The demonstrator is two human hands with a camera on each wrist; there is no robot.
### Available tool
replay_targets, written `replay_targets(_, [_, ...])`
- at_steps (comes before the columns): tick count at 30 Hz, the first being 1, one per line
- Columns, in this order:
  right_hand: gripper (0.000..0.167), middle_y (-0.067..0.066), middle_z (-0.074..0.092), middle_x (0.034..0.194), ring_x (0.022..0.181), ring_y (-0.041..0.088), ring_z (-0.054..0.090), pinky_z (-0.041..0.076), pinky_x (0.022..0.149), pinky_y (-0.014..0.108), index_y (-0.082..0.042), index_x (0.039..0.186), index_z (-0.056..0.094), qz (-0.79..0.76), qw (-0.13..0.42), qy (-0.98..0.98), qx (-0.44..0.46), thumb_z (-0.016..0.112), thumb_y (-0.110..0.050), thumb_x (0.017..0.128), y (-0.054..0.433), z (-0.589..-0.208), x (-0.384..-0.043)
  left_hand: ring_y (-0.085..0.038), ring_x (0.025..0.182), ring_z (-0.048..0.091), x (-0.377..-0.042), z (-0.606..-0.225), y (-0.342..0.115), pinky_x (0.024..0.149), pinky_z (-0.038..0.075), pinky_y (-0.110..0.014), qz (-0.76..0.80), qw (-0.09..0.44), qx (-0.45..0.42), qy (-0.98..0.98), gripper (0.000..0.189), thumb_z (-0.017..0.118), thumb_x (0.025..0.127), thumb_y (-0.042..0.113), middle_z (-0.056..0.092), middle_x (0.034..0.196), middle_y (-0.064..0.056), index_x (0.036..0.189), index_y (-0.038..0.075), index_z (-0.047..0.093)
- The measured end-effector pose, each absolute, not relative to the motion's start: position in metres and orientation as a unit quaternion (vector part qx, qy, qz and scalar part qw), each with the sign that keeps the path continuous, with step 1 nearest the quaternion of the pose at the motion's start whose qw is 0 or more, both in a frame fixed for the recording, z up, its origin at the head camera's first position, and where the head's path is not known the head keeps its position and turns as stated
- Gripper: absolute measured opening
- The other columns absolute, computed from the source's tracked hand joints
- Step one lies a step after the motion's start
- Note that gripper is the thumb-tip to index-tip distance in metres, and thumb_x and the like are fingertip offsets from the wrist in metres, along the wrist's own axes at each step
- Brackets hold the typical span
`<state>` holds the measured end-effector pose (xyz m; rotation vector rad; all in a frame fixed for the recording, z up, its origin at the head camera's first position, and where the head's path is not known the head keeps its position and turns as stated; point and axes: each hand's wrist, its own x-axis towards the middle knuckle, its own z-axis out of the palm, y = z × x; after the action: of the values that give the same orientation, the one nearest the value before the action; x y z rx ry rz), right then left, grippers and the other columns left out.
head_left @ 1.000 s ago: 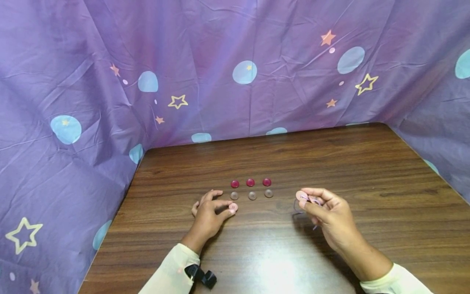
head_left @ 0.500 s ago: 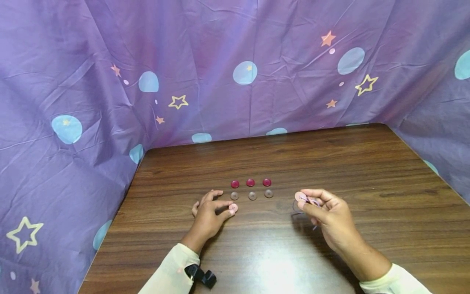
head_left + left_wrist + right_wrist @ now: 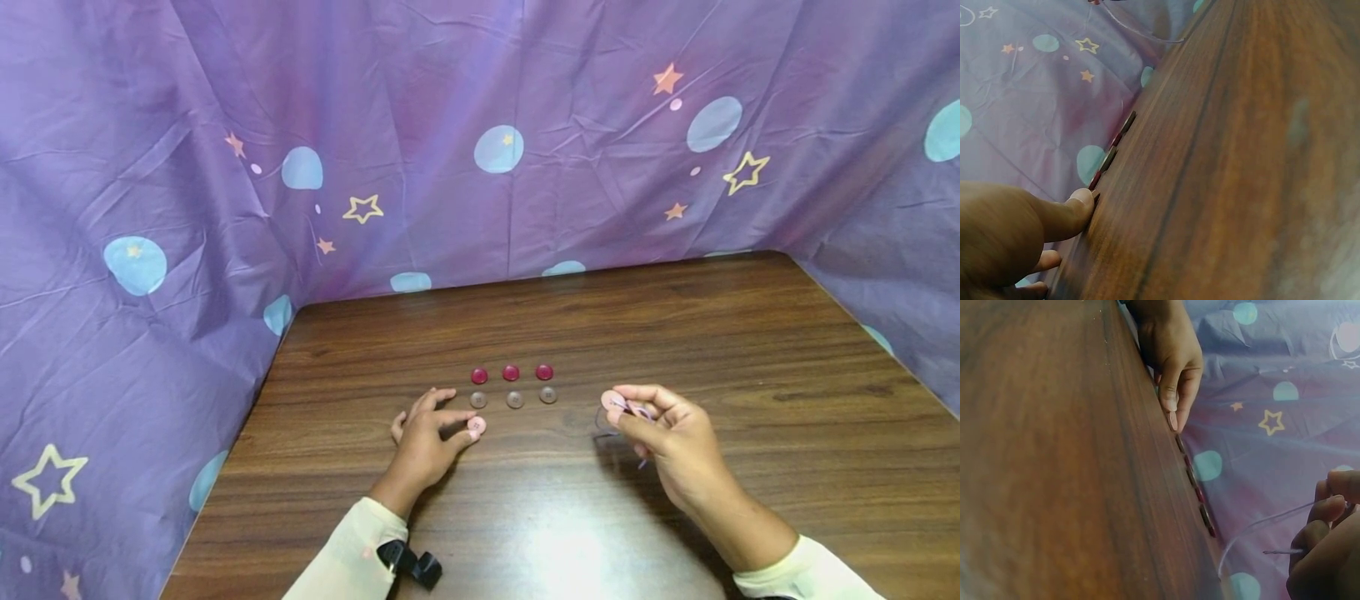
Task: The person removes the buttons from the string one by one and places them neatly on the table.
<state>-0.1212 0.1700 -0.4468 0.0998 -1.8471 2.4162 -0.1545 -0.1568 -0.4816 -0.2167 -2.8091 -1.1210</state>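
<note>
My left hand rests low on the table and pinches a pink button between thumb and index finger. In the right wrist view that button stands partly edge-on at the fingertips. Off to the right, raised over the wood, my right hand pinches another pink button together with a thin purple string. The string loops below the fingers and one end sticks out. Beyond the left hand lie three brown buttons, one of them the middle button, with three dark red buttons behind them.
The dark wooden table runs back to a purple curtain printed with stars and blue spots, which also hangs along the left and right sides. A black strap hangs at the left sleeve.
Both hands keep their hold and hardly move. The pink button and string in my right hand have shifted very slightly left.
</note>
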Motion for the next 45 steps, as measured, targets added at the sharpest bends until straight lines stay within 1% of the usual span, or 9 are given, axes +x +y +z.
replay_targets(8, [0.037, -0.004, 0.084, 0.100, 0.078, 0.002, 0.071, 0.044, 0.050, 0.018, -0.013, 0.107, 0.082, 0.798, 0.051, -0.598, 0.045, 0.071, 0.018, 0.092, 0.1694, -0.4482, -0.1216, -0.045, 0.159, 0.041, -0.1548, -0.4814, -0.1572, 0.121, 0.012, -0.076, -0.367, 0.051, -0.071, -0.926, 0.028, 0.088, 0.090, 0.027, 0.062, 0.157, -0.012, 0.117, 0.020, 0.086])
replay_targets(21, [0.035, -0.004, 0.084, 0.099, 0.075, 0.003, 0.069, 0.045, 0.050, 0.018, -0.014, 0.107, 0.081, 0.791, 0.044, -0.609, 0.038, 0.073, 0.017, 0.092, 0.1699, -0.4475, -0.1210, -0.045, 0.158, 0.042, -0.1549, -0.4806, -0.1579, 0.119, 0.012, -0.076, -0.366, 0.049, -0.077, -0.926, 0.030, 0.090, 0.089, 0.024, 0.062, 0.156, -0.013, 0.118, 0.018, 0.086])
replay_targets(32, [0.033, -0.008, 0.083, 0.100, 0.075, 0.000, 0.067, 0.046, 0.052, 0.016, -0.016, 0.109, 0.079, 0.788, 0.032, -0.614, 0.035, 0.074, 0.013, 0.094, 0.1718, -0.4450, -0.1210, -0.045, 0.158, 0.041, -0.1551, -0.4795, -0.1585, 0.120, 0.013, -0.076, -0.369, 0.047, -0.079, -0.925, 0.028, 0.089, 0.090, 0.024, 0.062, 0.157, -0.013, 0.117, 0.018, 0.086])
replay_targets(37, [0.036, -0.008, 0.084, 0.104, 0.082, 0.000, 0.075, 0.047, 0.052, 0.016, -0.018, 0.115, 0.075, 0.793, 0.024, -0.608, 0.043, 0.073, 0.012, 0.095, 0.1732, -0.4451, -0.1209, -0.046, 0.158, 0.041, -0.1547, -0.4796, -0.1583, 0.119, 0.012, -0.077, -0.372, 0.048, -0.079, -0.924, 0.028, 0.090, 0.089, 0.023, 0.062, 0.157, -0.013, 0.117, 0.018, 0.086])
replay_targets(39, [0.037, -0.007, 0.085, 0.105, 0.085, 0.002, 0.077, 0.047, 0.052, 0.017, -0.018, 0.116, 0.073, 0.795, 0.023, -0.605, 0.042, 0.073, 0.012, 0.094, 0.1732, -0.4456, -0.1206, -0.046, 0.158, 0.041, -0.1548, -0.4802, -0.1584, 0.119, 0.012, -0.076, -0.373, 0.049, -0.079, -0.923, 0.029, 0.090, 0.089, 0.023, 0.062, 0.156, -0.013, 0.117, 0.017, 0.085])
replay_targets(45, [0.033, -0.004, 0.085, 0.102, 0.078, 0.002, 0.073, 0.046, 0.051, 0.018, -0.012, 0.110, 0.076, 0.799, 0.035, -0.600, 0.040, 0.072, 0.016, 0.093, 0.1716, -0.4468, -0.1207, -0.046, 0.156, 0.044, -0.1560, -0.4816, -0.1589, 0.120, 0.013, -0.076, -0.379, 0.056, -0.073, -0.921, 0.033, 0.091, 0.087, 0.023, 0.064, 0.153, -0.013, 0.118, 0.013, 0.084])
